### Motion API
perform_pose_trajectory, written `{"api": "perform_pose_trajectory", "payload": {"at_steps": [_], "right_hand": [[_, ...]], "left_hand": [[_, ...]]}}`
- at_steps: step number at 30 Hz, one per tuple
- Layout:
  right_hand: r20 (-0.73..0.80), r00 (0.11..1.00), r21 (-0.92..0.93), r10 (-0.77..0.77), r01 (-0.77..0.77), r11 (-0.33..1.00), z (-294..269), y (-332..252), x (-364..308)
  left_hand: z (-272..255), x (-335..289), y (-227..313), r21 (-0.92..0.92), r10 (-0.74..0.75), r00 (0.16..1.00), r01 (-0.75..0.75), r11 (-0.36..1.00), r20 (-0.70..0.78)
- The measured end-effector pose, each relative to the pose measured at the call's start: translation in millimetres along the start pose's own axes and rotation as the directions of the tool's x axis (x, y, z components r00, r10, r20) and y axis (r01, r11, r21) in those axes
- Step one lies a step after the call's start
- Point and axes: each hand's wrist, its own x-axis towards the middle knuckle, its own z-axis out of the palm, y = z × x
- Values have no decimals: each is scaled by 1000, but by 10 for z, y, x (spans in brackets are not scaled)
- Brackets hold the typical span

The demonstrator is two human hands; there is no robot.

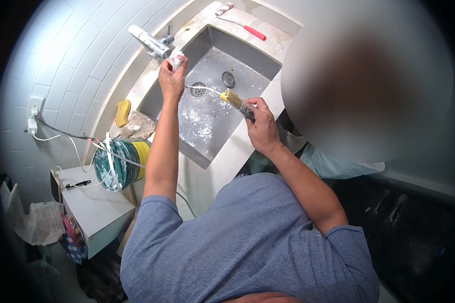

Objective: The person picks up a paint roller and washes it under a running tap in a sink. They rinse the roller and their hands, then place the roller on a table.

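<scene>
My left hand (173, 81) is closed around a small white paint roller (177, 59) with red marks, beside the tap (150, 42). A thin white wire (202, 88) runs from near that wrist to a yellow piece (223, 96) at the brush tip. Where the wire begins, and whether the yellow piece is a handle, I cannot tell. My right hand (264, 126) grips a paintbrush (235, 102), its pale, worn bristles pointing up and left over the sink's near right edge. Below both hands lies the grey sink (202, 144), wet, with two round drain fittings (198, 90).
Another roller with a red handle (255, 33) lies on the counter behind the sink. At left are a yellow sponge (123, 112), a crumpled cloth (138, 125), a paint-smeared green bucket (117, 164) and a wall socket (35, 107) with cords. A large blurred patch covers the right.
</scene>
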Motion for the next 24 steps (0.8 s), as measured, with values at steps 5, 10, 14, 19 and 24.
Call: {"api": "perform_pose_trajectory", "payload": {"at_steps": [5,10,14,19,24], "right_hand": [[3,1000,10,-4,4,1000,19,-25,8],[5,1000,-5,19,-19,1000,7,39,-21],[23,1000,22,5,-5,1000,-1,-35,-33],[30,999,8,-16,15,1000,17,-35,-27],[11,1000,21,-25,25,999,43,-31,-20]], "left_hand": [[77,17,-177,-126,-107,994,103,987,-19],[106,-30,116,236,-80,995,94,967,-66],[69,-48,308,255,-20,988,59,965,-150],[-31,109,76,284,34,995,-7,959,-93],[20,94,170,242,11,996,12,970,-94]]}}
